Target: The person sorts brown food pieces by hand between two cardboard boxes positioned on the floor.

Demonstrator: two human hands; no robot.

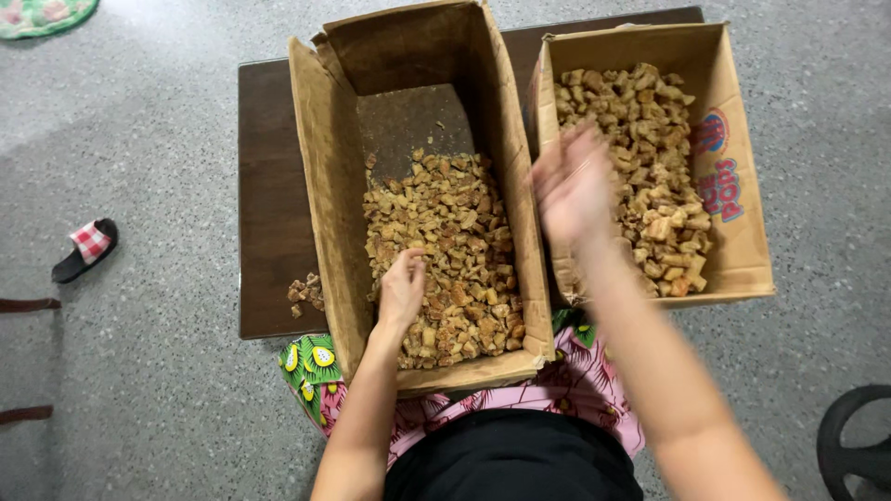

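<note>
i see my left hand (401, 289) reaching down into the near cardboard box (327, 195), fingers curled shut among the brown crumbly chunks (445, 232) heaped in its front half. my right hand (571, 186) hangs blurred over the edge between that box and the second box (733, 250) of paler chunks (650, 158); i cannot tell whether it is open or closed. both boxes sit on a dark low table (269, 186).

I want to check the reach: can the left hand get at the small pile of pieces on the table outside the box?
Probably yes. The left hand rests inside the left box, and the small pile lies just beyond that box's wall on the bare table. Only the wall stands between; nothing covers the pile.
</note>
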